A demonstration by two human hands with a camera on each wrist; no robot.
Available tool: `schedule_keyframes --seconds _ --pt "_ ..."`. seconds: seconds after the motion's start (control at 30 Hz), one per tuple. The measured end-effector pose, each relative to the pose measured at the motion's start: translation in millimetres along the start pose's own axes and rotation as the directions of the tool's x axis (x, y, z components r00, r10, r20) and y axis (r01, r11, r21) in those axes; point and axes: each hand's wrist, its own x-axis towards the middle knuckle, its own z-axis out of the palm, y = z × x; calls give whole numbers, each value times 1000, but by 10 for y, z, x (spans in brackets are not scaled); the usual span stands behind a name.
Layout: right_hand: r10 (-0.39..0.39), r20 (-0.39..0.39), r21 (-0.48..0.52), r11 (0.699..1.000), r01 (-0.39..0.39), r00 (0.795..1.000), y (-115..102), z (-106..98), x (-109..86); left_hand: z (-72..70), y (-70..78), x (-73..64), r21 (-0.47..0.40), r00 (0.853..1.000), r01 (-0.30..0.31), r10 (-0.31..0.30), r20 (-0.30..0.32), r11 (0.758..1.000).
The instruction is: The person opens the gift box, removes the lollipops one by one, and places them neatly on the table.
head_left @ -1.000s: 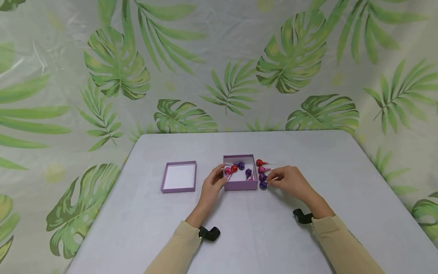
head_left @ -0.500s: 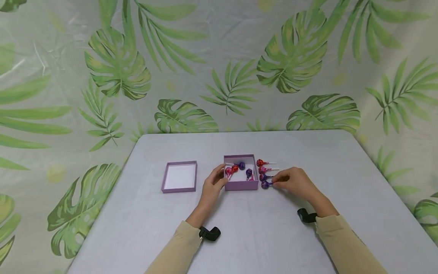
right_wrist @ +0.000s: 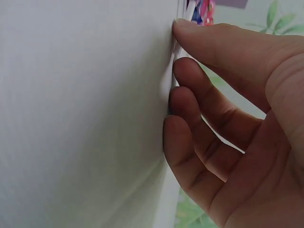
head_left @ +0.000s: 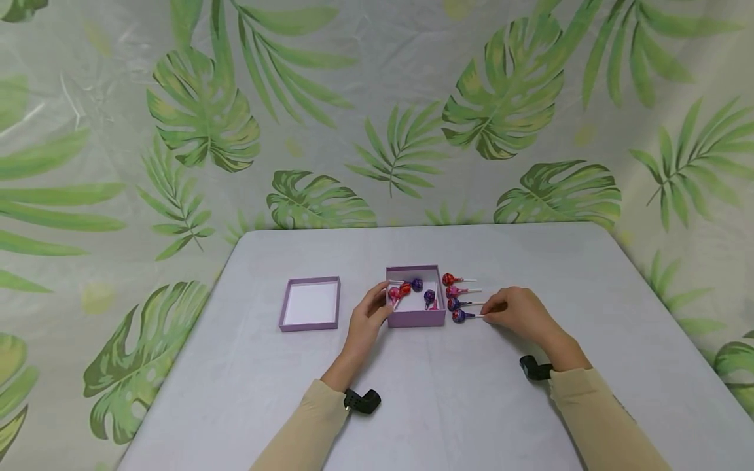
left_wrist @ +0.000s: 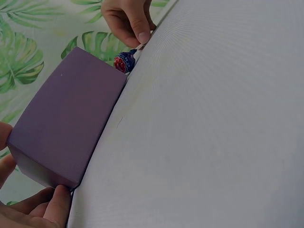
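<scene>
An open purple box [head_left: 415, 319] holds several lollipops, among them a red lollipop [head_left: 404, 288] and a purple one [head_left: 417, 284]. My left hand [head_left: 369, 314] grips its left side, thumb at the near corner and fingers farther back; the left wrist view shows the fingertips on the box's outer wall [left_wrist: 66, 114]. Right of the box, lollipops lie in a column, sticks pointing right. My right hand [head_left: 515, 313] pinches the stick end of the nearest one, a blue-purple lollipop [head_left: 459, 316], its head also visible in the left wrist view [left_wrist: 124, 61].
A shallow purple lid [head_left: 309, 304] with a white inside lies left of the box. Above the held lollipop in the column are a dark blue one [head_left: 453, 304], a pink one [head_left: 452, 292] and a red one [head_left: 449, 279]. A leaf-patterned curtain [head_left: 412, 78] hangs behind the white table [head_left: 283, 418].
My right hand has moved right along the nearest lollipop, from near its head to its stick end, and the lollipop has shifted slightly right. The left hand stays on the box.
</scene>
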Motion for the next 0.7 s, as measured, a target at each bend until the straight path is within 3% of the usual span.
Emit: schedule_keyframes --seconds 0.7 --pt "5 5 -9 1000 -5 1000 38 -44 2 7 2 0 -26 1000 25 -25 4 999"
